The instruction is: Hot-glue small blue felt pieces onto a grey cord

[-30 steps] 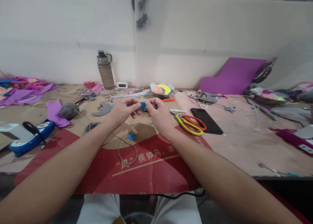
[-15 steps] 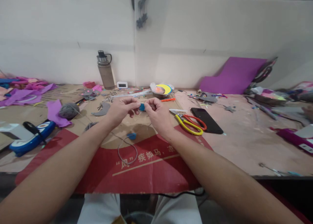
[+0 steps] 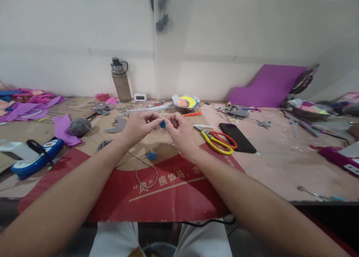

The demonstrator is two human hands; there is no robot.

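Both my hands meet above the cardboard sheet in the middle of the view. My left hand and my right hand are closed in a pinch on one small blue piece between their fingertips. A thin grey yarn strand loops on the cardboard below my hands, beside a second blue piece. Most of the held piece is hidden by my fingers.
Yellow-and-red scissors and a black phone lie right of my hands. A grey yarn ball, purple felt and a blue device are at the left. A bottle and a bowl stand behind.
The hands have drawn closer together, so less of the blue piece shows. They have stayed in the same place over the cardboard.
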